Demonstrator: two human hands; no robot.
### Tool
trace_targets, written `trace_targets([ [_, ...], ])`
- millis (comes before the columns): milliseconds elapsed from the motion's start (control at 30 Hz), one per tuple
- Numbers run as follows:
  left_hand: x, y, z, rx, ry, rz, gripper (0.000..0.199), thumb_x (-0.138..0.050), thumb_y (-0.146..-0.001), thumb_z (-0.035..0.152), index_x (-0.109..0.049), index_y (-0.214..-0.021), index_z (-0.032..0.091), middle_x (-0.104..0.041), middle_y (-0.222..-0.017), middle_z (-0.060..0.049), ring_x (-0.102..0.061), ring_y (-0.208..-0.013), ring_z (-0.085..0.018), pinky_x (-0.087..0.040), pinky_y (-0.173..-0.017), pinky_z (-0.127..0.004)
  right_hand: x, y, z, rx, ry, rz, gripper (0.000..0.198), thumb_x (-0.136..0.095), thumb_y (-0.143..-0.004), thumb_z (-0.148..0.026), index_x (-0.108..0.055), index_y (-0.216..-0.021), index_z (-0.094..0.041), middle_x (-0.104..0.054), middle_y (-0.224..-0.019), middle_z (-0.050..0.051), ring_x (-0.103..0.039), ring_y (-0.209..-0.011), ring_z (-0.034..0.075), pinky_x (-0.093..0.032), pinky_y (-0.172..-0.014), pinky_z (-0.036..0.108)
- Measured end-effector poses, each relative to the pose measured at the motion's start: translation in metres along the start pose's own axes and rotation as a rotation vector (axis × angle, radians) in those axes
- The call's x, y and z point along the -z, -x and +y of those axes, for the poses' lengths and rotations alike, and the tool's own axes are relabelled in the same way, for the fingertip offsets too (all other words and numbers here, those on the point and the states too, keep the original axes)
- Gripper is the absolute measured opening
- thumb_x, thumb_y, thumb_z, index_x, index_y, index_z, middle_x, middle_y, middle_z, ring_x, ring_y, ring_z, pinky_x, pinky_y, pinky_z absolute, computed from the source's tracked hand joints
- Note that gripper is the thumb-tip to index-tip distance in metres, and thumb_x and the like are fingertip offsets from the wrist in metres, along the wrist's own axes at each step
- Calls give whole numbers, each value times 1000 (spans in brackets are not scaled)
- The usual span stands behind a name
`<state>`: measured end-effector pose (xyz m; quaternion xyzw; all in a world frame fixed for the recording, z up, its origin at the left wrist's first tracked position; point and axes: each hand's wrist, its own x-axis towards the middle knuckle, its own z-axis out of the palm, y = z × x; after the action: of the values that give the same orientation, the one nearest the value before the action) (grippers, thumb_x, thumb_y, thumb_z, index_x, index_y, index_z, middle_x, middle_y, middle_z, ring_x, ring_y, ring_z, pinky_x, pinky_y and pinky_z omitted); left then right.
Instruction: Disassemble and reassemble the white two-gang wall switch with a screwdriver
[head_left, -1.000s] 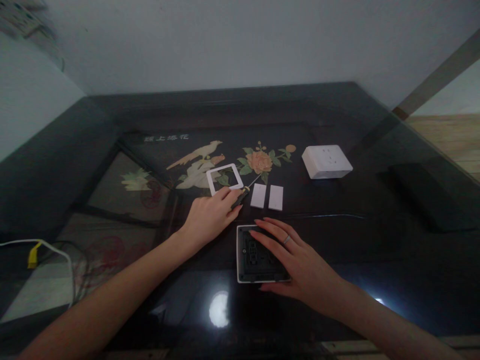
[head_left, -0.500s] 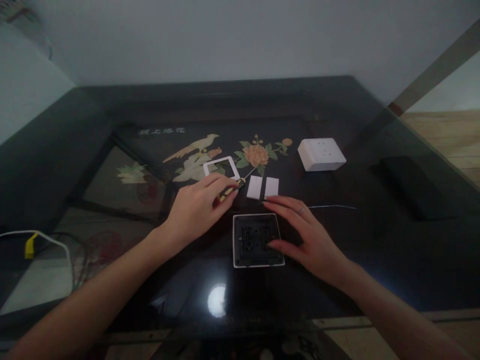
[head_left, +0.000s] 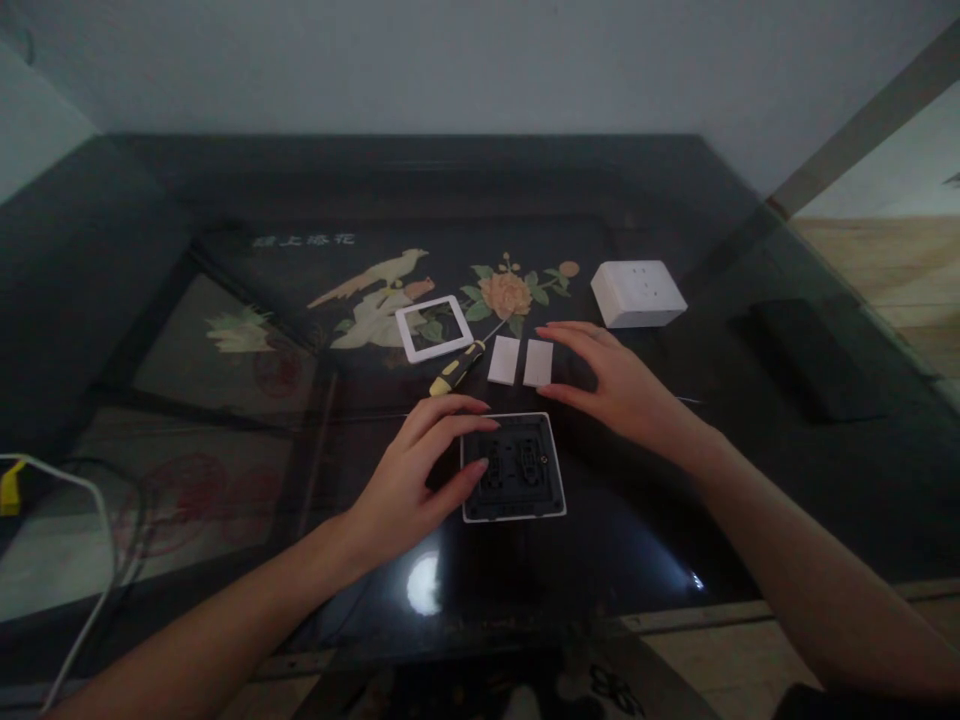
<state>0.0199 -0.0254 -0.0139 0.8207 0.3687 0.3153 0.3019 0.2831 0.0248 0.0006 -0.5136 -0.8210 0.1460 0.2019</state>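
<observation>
— Black switch base [head_left: 514, 467] lay nearest on glass table [head_left: 750, 500]; left hand [head_left: 420, 470] spread loose at its left edge, clamping nothing.

— Farther back?

— Right hand [head_left: 611, 385] open beside two white rocker covers [head_left: 520, 361]. Beyond: screwdriver [head_left: 455, 369], white frame [head_left: 433, 327], socket box [head_left: 637, 293].

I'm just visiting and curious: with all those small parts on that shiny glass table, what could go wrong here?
The right hand hovers by two small white plates; a nudge might slide them on the glass table. The screwdriver lies loose and could roll. The left hand touches only the switch base edge, so it may shift.
</observation>
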Motion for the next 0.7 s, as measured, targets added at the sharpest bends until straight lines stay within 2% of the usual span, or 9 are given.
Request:
trace_targets([
  [133, 0, 8, 1, 1, 62, -72, 44, -62, -91, 31, -47, -133, 24, -48, -137, -10, -47, -129, -25, -41, -110, -41, -25, -1, 14, -18, 15, -7, 63, -73, -81, -34, -52, -138, -16, -51, -146, 20, -47, -136, 35, -41, -110, 59],
  [300, -5, 10, 2, 69, 77, -117, 61, -69, -87, 35, -38, -139, 26, -42, -142, -11, -43, -134, -26, -37, -115, -45, -40, 3, 12, -4, 28, 53, 52, -69, -85, -32, -56, -133, -18, -59, -138, 17, -51, -131, 35, -40, -109, 61],
  [400, -5, 8, 0, 107, 82, -119, 56, -66, -89, 33, -39, -139, 27, -44, -141, -10, -45, -133, -25, -39, -113, -44, -40, 3, 8, 7, 18, 80, 46, -70, -84, -28, -59, -128, -17, -64, -129, 16, -57, -123, 34, -42, -107, 60],
  [567, -3, 6, -1, 101, 73, -126, 36, -57, -95, 27, -48, -130, 24, -51, -135, -9, -50, -126, -22, -43, -108, -40, -25, 4, 2, 6, -24, 157, 44, -72, -83, -28, -60, -123, -14, -63, -122, 16, -59, -116, 32, -48, -103, 54],
  [633, -1, 5, 0, 103, 69, -114, 33, -55, -96, 25, -50, -128, 24, -53, -132, -8, -52, -124, -20, -44, -107, -38, -16, 5, -4, 4, -95, 199, 44, -72, -83, -30, -60, -123, -15, -62, -123, 16, -59, -117, 30, -51, -100, 51],
  [700, 0, 4, 2, 102, 60, -76, 31, -54, -96, 24, -52, -127, 23, -55, -129, -8, -53, -121, -20, -45, -105, -36, -10, 8, -14, 1, -257, 216, 44, -72, -84, -31, -59, -123, -18, -60, -124, 13, -58, -118, 28, -55, -96, 46],
])
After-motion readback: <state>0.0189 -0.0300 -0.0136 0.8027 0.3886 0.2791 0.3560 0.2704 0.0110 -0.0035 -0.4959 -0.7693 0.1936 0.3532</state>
